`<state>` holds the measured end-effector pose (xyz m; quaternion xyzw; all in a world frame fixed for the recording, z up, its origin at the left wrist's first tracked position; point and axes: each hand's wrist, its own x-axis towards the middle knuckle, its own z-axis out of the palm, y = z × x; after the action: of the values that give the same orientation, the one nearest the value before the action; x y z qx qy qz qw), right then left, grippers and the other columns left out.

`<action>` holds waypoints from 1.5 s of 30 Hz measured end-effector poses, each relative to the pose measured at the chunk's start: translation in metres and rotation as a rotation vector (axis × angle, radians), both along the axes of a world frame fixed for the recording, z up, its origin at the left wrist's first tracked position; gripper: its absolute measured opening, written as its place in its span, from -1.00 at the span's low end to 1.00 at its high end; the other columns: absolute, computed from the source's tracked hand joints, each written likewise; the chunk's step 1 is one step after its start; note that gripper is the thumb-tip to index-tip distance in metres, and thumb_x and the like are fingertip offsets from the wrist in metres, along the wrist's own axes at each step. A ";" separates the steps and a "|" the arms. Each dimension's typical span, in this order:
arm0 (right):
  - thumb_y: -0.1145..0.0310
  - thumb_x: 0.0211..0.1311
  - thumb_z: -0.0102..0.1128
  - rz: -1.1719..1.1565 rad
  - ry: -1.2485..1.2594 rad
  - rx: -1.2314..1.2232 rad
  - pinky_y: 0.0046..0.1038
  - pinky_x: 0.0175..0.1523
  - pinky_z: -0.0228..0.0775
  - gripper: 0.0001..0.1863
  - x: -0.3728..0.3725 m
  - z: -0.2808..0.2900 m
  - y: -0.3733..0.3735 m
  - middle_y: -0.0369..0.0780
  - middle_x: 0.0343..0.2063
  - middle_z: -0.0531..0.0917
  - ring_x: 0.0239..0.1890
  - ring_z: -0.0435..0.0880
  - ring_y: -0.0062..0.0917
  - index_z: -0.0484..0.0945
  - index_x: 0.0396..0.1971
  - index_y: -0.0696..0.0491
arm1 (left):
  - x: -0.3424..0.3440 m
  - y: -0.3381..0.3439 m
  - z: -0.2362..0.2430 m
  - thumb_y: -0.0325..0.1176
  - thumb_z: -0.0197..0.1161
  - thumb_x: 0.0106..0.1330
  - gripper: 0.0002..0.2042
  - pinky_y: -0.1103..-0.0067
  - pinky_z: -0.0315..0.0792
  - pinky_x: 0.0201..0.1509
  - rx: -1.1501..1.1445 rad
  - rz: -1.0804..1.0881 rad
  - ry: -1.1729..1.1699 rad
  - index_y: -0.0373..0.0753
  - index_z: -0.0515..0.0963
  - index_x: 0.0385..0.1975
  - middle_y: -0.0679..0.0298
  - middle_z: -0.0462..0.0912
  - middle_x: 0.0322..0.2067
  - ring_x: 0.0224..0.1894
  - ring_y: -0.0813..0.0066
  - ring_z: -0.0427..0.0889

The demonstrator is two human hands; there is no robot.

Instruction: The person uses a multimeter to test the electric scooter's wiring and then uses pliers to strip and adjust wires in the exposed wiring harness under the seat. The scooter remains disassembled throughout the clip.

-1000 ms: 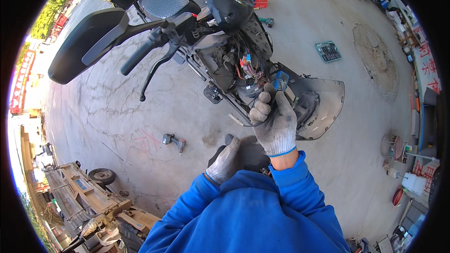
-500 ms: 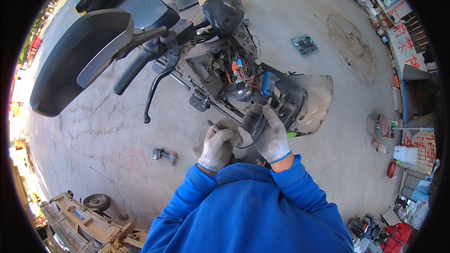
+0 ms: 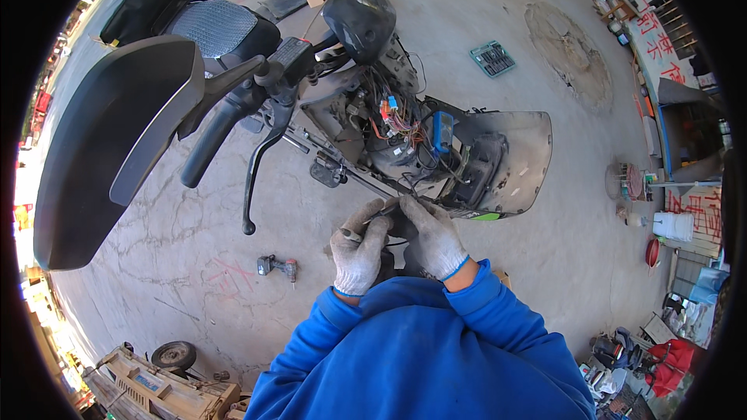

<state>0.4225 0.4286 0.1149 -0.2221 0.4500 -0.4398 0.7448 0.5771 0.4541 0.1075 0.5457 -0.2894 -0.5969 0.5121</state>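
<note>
In white knit gloves, my hands meet in front of my chest, just short of a partly stripped scooter (image 3: 366, 117). My left hand (image 3: 359, 245) is closed round a slim grey tool (image 3: 352, 236), whose end shows between the fingers; its kind is unclear. My right hand (image 3: 434, 237) pinches at a thin black cable (image 3: 410, 180) by the left fingertips; the pinched spot is hidden. Beyond the hands, bundled coloured wires (image 3: 401, 120) with connectors lie exposed in the scooter's body. A blue meter-like device (image 3: 443, 131) rests beside them.
The scooter's mirror (image 3: 117, 140), handgrip (image 3: 210, 144) and brake lever (image 3: 253, 179) reach in from the left. A cordless drill (image 3: 278, 267) lies on the concrete floor. A tool set in a teal case (image 3: 492, 59) lies farther off. A light panel (image 3: 525, 159) sticks out rightward.
My hands have come together, with the right fingers moving left to meet the left ones. The left hand has turned, so the tool's end shows differently. The view has shifted slightly.
</note>
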 end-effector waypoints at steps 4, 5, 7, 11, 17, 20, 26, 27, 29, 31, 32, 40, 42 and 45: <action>0.26 0.50 0.25 0.139 0.183 0.020 -0.45 -0.04 0.61 -0.70 -0.022 -0.005 0.001 -0.23 -0.24 0.77 -0.20 0.74 -0.54 0.70 -0.06 0.21 | 0.008 -0.006 -0.010 -0.44 0.21 0.54 -0.68 0.65 0.45 -0.35 0.052 0.185 0.016 -0.44 0.57 0.20 0.21 0.71 -0.29 -0.41 0.65 0.56; 0.27 0.49 0.26 0.158 0.208 0.050 -0.46 -0.05 0.62 -0.71 -0.030 -0.008 0.000 -0.23 -0.28 0.78 -0.23 0.74 -0.54 0.72 -0.09 0.22 | 0.012 -0.008 -0.011 -0.43 0.21 0.54 -0.69 0.65 0.44 -0.37 0.077 0.205 -0.001 -0.44 0.57 0.19 0.22 0.70 -0.30 -0.42 0.65 0.55; 0.18 0.40 0.32 0.306 0.612 -0.045 -0.33 -0.06 0.62 -0.65 -0.048 -0.016 -0.005 -0.13 -0.29 0.79 -0.23 0.78 -0.30 0.72 -0.14 0.21 | 0.014 -0.009 -0.009 -0.42 0.22 0.55 -0.71 0.65 0.42 -0.39 0.081 0.204 -0.014 -0.44 0.58 0.15 0.22 0.69 -0.34 -0.43 0.66 0.53; 0.05 0.22 0.42 0.621 1.496 -0.419 -0.08 0.04 0.57 -0.45 -0.061 -0.006 -0.021 0.01 -0.21 0.72 -0.13 0.72 0.03 0.64 0.05 0.15 | 0.015 -0.012 0.006 -0.43 0.20 0.54 -0.73 0.65 0.44 -0.35 0.109 0.088 -0.129 -0.43 0.60 0.11 0.24 0.68 -0.37 -0.41 0.65 0.54; 0.06 0.20 0.46 0.716 0.914 -0.883 -0.06 0.10 0.54 -0.32 -0.068 0.021 -0.050 0.06 0.02 0.65 0.01 0.67 0.02 0.50 0.23 0.11 | -0.020 -0.018 0.037 -0.47 0.19 0.51 -0.75 0.63 0.51 -0.28 0.130 -0.204 -0.034 -0.41 0.62 0.09 0.27 0.68 -0.30 -0.34 0.62 0.59; 0.19 0.33 0.33 0.931 0.803 -0.844 -0.07 0.05 0.57 -0.63 -0.081 0.020 -0.067 0.02 -0.15 0.71 -0.08 0.71 0.01 0.61 0.00 0.13 | -0.037 -0.027 0.044 -0.44 0.21 0.51 -0.73 0.61 0.51 -0.28 0.192 -0.149 0.087 -0.42 0.60 0.12 0.29 0.66 -0.31 -0.32 0.62 0.58; 0.36 0.53 0.11 0.718 0.170 -0.066 -0.48 0.01 0.60 -0.71 -0.134 0.028 -0.119 -0.20 -0.23 0.77 -0.18 0.74 -0.56 0.63 0.04 0.25 | -0.057 -0.045 0.007 -0.28 0.25 0.54 -0.62 0.61 0.33 -0.46 0.125 0.137 0.146 -0.51 0.53 0.14 0.31 0.56 -0.44 -0.52 0.65 0.44; 0.37 0.52 0.12 0.571 0.114 0.038 -0.50 -0.07 0.59 -0.73 -0.142 0.023 -0.127 -0.22 -0.24 0.76 -0.25 0.73 -0.57 0.65 0.01 0.23 | -0.054 -0.048 -0.010 -0.26 0.25 0.55 -0.60 0.60 0.30 -0.49 0.176 0.175 0.152 -0.52 0.52 0.13 0.31 0.54 -0.46 -0.56 0.65 0.41; 0.40 0.49 0.14 0.375 0.049 0.117 -0.57 -0.24 0.52 -0.76 -0.159 -0.006 -0.148 -0.22 -0.27 0.75 -0.40 0.66 -0.64 0.66 -0.02 0.20 | -0.058 -0.065 -0.037 -0.28 0.26 0.54 -0.67 0.62 0.27 -0.55 0.320 0.268 0.038 -0.45 0.59 0.07 0.29 0.58 -0.48 -0.64 0.65 0.38; 0.41 0.47 0.15 0.333 0.149 0.113 -0.60 -0.39 0.41 -0.78 -0.172 -0.040 -0.171 -0.23 -0.30 0.73 -0.52 0.56 -0.67 0.66 -0.04 0.18 | -0.068 -0.082 -0.064 -0.29 0.28 0.53 -0.72 0.65 0.26 -0.59 0.398 0.345 -0.063 -0.38 0.65 0.02 0.34 0.60 -0.52 -0.66 0.69 0.38; 0.41 0.46 0.17 0.313 0.203 0.154 -0.61 -0.45 0.35 -0.79 -0.174 -0.053 -0.183 -0.25 -0.36 0.70 -0.55 0.52 -0.69 0.66 -0.06 0.18 | -0.071 -0.089 -0.080 -0.28 0.29 0.52 -0.72 0.66 0.26 -0.61 0.383 0.323 -0.106 -0.36 0.66 0.03 0.29 0.70 -0.42 -0.66 0.72 0.41; 0.28 0.44 0.29 0.331 0.320 0.270 -0.62 -0.59 0.07 -0.79 -0.146 -0.125 -0.238 -0.32 -0.47 0.59 -0.67 0.32 -0.77 0.62 -0.12 0.11 | -0.090 -0.140 -0.173 -0.33 0.24 0.54 -0.70 0.58 0.25 -0.55 0.333 0.412 0.032 -0.35 0.60 0.13 0.22 0.74 -0.21 -0.63 0.67 0.35; 0.27 0.44 0.31 0.322 0.329 0.271 -0.61 -0.60 0.05 -0.79 -0.141 -0.138 -0.239 -0.33 -0.47 0.59 -0.67 0.31 -0.78 0.62 -0.12 0.09 | -0.093 -0.153 -0.174 -0.28 0.24 0.55 -0.71 0.56 0.19 -0.55 0.293 0.459 0.153 -0.32 0.60 0.12 0.29 0.70 -0.37 -0.66 0.66 0.29; 0.27 0.45 0.32 0.325 0.340 0.275 -0.62 -0.59 0.05 -0.80 -0.129 -0.153 -0.236 -0.36 -0.49 0.58 -0.66 0.31 -0.79 0.63 -0.11 0.07 | -0.090 -0.163 -0.172 -0.20 0.22 0.58 -0.69 0.56 0.13 -0.55 0.254 0.424 0.264 -0.28 0.60 0.11 0.40 0.49 -0.59 -0.69 0.64 0.23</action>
<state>0.2936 0.1927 -0.0380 -0.2589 0.5827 -0.2058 0.7424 0.4868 0.2907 -0.0641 0.5714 -0.0225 -0.5740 0.5861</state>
